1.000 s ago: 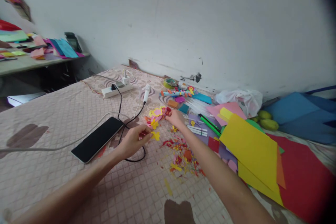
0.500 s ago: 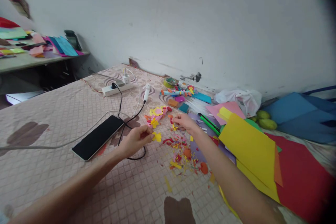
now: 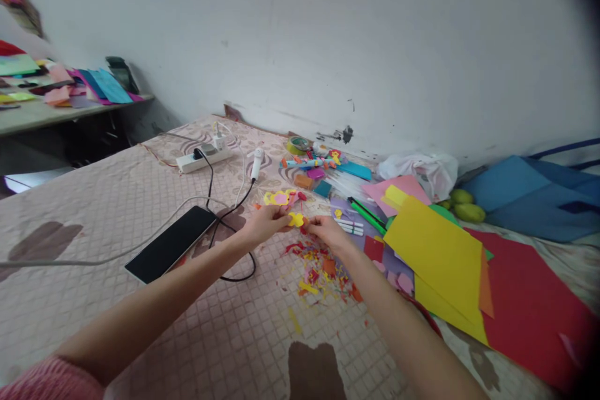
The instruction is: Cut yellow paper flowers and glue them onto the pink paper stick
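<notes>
My left hand (image 3: 263, 225) pinches a yellow paper flower (image 3: 296, 219) by its left edge. From the right, my right hand (image 3: 329, 232) has its fingertips closed at the flower's other side, on a small red paper piece (image 3: 304, 223). The two hands almost meet above the patterned cloth. Just behind them lies a cluster of yellow and pink cut-out flowers (image 3: 280, 198). Paper scraps (image 3: 323, 272) in red, yellow and orange are strewn below my right hand.
A black phone-like slab (image 3: 172, 244) lies left, among cables from a white power strip (image 3: 205, 160). Yellow sheets (image 3: 431, 244), red sheets (image 3: 525, 300), a green cutter (image 3: 368, 214) and a plastic bag (image 3: 419, 175) lie right. A wall stands behind.
My left hand has moved up and right with the yellow flower. My right hand has come to the flower's edge with the red piece. The view has shifted slightly.
</notes>
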Available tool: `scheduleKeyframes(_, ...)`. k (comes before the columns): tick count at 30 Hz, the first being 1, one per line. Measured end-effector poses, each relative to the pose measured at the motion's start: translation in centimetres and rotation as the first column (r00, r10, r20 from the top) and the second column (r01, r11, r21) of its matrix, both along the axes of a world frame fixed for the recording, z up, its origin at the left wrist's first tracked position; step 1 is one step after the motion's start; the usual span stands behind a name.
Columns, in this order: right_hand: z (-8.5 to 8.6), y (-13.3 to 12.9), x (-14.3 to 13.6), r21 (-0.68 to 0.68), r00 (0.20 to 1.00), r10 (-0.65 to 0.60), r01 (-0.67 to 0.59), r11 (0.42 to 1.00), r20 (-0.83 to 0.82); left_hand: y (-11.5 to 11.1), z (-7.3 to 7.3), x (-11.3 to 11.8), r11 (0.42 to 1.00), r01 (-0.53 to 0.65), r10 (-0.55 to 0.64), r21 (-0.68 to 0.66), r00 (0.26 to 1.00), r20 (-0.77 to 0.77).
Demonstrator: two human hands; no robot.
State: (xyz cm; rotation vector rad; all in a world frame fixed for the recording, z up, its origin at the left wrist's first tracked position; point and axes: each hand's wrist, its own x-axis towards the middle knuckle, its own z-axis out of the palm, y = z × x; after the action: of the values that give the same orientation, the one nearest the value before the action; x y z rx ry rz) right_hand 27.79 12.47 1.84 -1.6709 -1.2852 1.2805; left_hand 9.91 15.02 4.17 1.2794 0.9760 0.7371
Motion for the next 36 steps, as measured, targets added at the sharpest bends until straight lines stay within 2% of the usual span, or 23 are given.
scheduleKeyframes(5, -0.8, -0.2, 0.0, 0.027, 0.999, -0.035, 0.035, 0.999, -0.016, 1.1, -0.4, 1.3, 1.0, -0.003, 0.003, 0.014, 0.998, -0.061)
scheduleKeyframes(10, -0.8, -0.3, -0.2, 0.048, 0.999, -0.019, 0.02, 0.999, -0.032, 2.5, -0.9, 2.9, 0.994, -0.001, 0.022, 0.108, 0.982, -0.189)
scheduleKeyframes(20, -1.0, -0.6, 0.1, 0.104, 0.997, -0.071, 0.074, 0.992, -0.033, 4.0, -0.6, 4.3, 0.956, 0.056, 0.089, 0.288, 0.88, -0.466)
scheduleKeyframes(27, -0.8, -0.8, -0.2, 0.135, 0.992, -0.092, 0.104, 0.985, -0.089, 4.3, -0.8, 5.4, 0.966, 0.054, 0.085, 0.253, 0.859, -0.506)
scheduleKeyframes(36, -0.7, -1.3, -0.8, 0.177, 0.992, -0.081, 0.097, 0.979, -0.097, 3.9, -1.2, 5.5, 0.985, 0.032, 0.047, 0.167, 0.892, -0.449)
